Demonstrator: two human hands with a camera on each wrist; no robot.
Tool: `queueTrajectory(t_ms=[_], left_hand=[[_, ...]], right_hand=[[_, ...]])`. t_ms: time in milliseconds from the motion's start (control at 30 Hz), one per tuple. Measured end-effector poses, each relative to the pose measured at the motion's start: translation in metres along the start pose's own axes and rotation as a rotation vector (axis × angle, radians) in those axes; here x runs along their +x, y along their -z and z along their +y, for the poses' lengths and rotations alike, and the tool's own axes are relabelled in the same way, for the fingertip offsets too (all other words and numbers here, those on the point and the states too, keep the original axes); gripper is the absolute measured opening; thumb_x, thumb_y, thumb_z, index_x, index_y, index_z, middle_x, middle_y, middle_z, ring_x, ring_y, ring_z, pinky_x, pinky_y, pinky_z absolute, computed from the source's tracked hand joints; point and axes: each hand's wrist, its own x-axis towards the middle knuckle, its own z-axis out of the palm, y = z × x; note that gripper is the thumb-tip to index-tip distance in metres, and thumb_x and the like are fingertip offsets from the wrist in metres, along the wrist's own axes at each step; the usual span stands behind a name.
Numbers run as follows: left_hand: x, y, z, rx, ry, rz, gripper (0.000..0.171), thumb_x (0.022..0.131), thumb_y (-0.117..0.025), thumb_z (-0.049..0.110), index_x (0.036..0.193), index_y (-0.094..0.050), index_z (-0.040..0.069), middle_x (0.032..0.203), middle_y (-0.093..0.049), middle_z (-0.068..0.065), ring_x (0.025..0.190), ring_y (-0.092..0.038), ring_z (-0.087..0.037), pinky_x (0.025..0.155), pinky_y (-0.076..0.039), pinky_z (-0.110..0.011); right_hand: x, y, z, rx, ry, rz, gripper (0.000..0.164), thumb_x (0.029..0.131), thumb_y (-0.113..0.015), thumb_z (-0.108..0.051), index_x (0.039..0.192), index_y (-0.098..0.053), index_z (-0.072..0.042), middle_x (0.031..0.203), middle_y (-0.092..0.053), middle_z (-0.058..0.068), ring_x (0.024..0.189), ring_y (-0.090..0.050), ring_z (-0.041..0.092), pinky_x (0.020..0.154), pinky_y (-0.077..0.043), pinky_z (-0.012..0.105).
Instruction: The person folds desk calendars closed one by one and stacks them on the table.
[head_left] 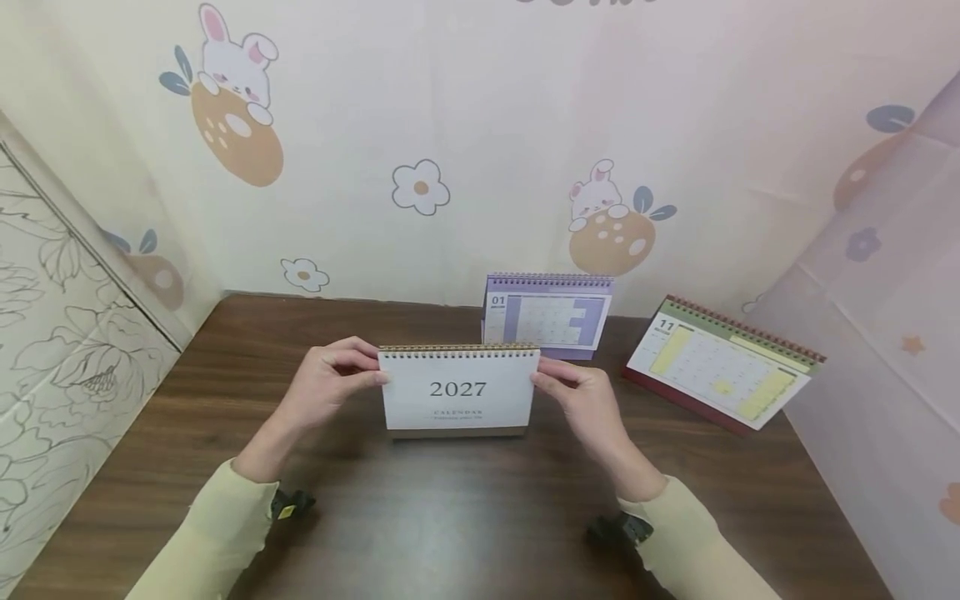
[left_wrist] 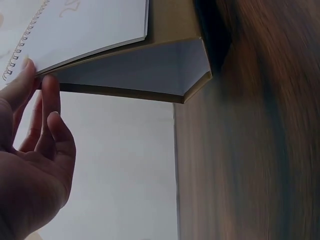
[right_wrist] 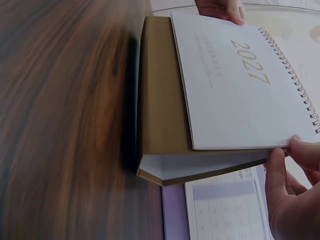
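A white 2027 desk calendar [head_left: 459, 396] with a gold spiral along its top and a brown cardboard stand is upright in the middle of the head view. At its upper left corner my left hand [head_left: 330, 377] pinches the edge between thumb and fingers. My right hand [head_left: 585, 400] pinches the upper right corner the same way. In the right wrist view the stand [right_wrist: 160, 90] is spread into a hollow wedge, its base close to the table; whether it touches cannot be told. The left wrist view shows the stand's open side [left_wrist: 135, 70] beside my thumb and fingers.
Behind the white calendar stands a purple desk calendar [head_left: 551, 317] marked 01. Farther right is a green and red desk calendar [head_left: 720, 362] marked 11, set at an angle. The dark wooden table [head_left: 435, 517] meets a rabbit-printed curtain [head_left: 345, 208] at its back edge.
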Motion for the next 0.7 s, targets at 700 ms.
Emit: queueTrajectory(t_ms=[700], left_hand=[[0.003, -0.029, -0.005, 0.121, -0.058, -0.056, 0.009, 0.081, -0.084, 0.012, 0.086, -0.077, 0.015, 0.105, -0.068, 0.003, 0.088, -0.063, -0.017, 0.071, -0.052, -0.029]], right_hand=[[-0.012, 0.029, 0.023, -0.17, 0.075, -0.037, 0.022, 0.091, -0.075, -0.016, 0.108, -0.075, -0.001, 0.121, -0.069, 0.011, 0.115, -0.062, 0.024, 0.086, -0.049, 0.019]])
